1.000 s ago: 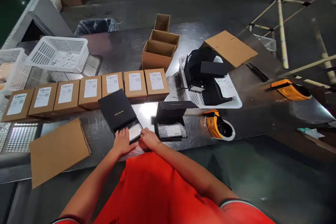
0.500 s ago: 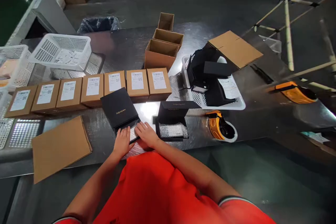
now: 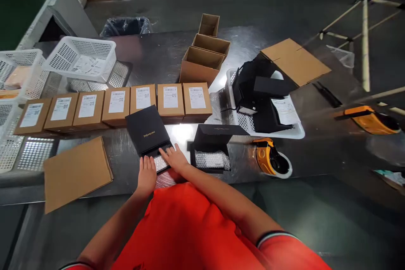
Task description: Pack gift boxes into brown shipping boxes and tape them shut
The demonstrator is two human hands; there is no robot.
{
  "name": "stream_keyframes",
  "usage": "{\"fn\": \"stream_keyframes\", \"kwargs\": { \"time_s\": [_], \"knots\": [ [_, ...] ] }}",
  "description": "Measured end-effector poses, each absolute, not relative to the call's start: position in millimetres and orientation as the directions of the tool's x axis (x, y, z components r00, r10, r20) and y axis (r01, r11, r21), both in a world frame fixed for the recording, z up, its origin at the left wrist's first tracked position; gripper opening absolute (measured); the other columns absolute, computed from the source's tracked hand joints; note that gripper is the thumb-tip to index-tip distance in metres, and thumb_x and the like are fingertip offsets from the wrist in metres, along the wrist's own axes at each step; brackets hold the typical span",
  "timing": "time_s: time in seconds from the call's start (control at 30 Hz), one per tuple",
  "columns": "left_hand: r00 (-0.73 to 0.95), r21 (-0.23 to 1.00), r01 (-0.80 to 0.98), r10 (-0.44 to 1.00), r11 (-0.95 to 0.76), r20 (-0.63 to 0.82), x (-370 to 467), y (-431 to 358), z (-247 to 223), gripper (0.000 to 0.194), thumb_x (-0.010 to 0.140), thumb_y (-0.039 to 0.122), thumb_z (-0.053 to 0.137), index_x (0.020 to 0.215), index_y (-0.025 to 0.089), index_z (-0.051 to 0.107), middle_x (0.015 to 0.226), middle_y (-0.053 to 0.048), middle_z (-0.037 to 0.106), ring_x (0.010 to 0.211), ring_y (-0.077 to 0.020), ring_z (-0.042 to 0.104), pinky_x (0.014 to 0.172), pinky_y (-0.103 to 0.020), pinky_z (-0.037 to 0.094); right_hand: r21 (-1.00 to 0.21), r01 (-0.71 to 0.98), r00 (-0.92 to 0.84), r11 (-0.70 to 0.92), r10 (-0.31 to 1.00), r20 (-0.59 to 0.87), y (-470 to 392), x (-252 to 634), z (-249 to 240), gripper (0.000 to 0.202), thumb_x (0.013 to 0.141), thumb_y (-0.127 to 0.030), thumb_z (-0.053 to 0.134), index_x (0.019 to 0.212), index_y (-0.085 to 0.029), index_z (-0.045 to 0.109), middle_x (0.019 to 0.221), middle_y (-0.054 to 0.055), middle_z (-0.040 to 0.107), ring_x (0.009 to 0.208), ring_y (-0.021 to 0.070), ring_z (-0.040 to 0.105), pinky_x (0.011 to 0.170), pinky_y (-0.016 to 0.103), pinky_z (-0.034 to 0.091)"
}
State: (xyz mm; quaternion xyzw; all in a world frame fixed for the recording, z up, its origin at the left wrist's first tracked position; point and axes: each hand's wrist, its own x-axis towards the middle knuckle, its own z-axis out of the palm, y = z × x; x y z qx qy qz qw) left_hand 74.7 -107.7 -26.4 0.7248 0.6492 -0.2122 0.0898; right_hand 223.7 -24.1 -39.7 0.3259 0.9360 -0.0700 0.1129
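Note:
Just in front of me lies an open black gift box (image 3: 147, 126) with gold lettering on its raised lid. A bubble-wrapped item (image 3: 160, 163) rests in its base. My left hand (image 3: 147, 175) lies at the left side of that base, fingers stretched out. Across the right part of the box my right hand (image 3: 174, 158) reaches with spread fingers, touching near the wrapped item's upper edge. Neither hand grips anything. To the right stands a second open black box (image 3: 210, 139), also with a bubble-wrapped item (image 3: 211, 159) inside.
Several labelled cartons (image 3: 117, 107) line up behind the gift boxes. Open cartons (image 3: 202, 61) stand farther back. A white basket (image 3: 299, 130) holds black boxes and paper. An orange tape dispenser (image 3: 267, 158) is at right, flat cardboard (image 3: 77, 173) at left. White baskets (image 3: 110, 50) occupy the far left.
My left hand has slid left off the wrapped item to the box's side. My right hand has shifted slightly up and left over the box. The camera view has turned a little.

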Motion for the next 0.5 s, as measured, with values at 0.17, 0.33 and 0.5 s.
{"fn": "stream_keyframes", "kwargs": {
  "time_s": [0.17,0.33,0.5],
  "knots": [
    [0.147,-0.017,0.986,0.924,-0.163,-0.353,66,-108,-16,0.063,0.08,0.026,0.057,0.137,0.003,0.045,0.126,-0.021,0.06,0.122,-0.0334,0.05,0.114,-0.052,0.025,-0.081,0.603,-0.785,0.793,0.572,-0.239,-21,223,-37,0.035,0.088,-0.019,0.053,0.122,-0.011,0.058,0.13,0.019,0.056,0.12,0.0303,0.048,0.11,0.053,0.028],
    [0.225,0.061,0.974,0.918,-0.218,-0.325,55,-101,-18,0.065,0.078,0.032,0.062,0.136,0.006,0.047,0.118,-0.018,0.062,0.112,-0.0325,0.054,0.109,-0.049,0.033,-0.111,0.593,-0.783,0.798,0.538,-0.312,-17,227,-34,0.047,0.08,-0.015,0.062,0.125,-0.004,0.054,0.107,0.017,0.065,0.101,0.0281,0.058,0.113,0.053,0.023],
    [0.277,0.08,0.961,0.895,-0.266,-0.349,50,-95,-25,0.077,0.075,0.035,0.063,0.141,0.002,0.04,0.12,-0.02,0.063,0.116,-0.032,0.056,0.117,-0.049,0.021,-0.155,0.611,-0.77,0.777,0.537,-0.344,-19,229,-31,0.063,0.074,-0.015,0.068,0.133,-0.005,0.047,0.114,0.018,0.063,0.105,0.0294,0.057,0.11,0.05,0.029]
  ]
}}
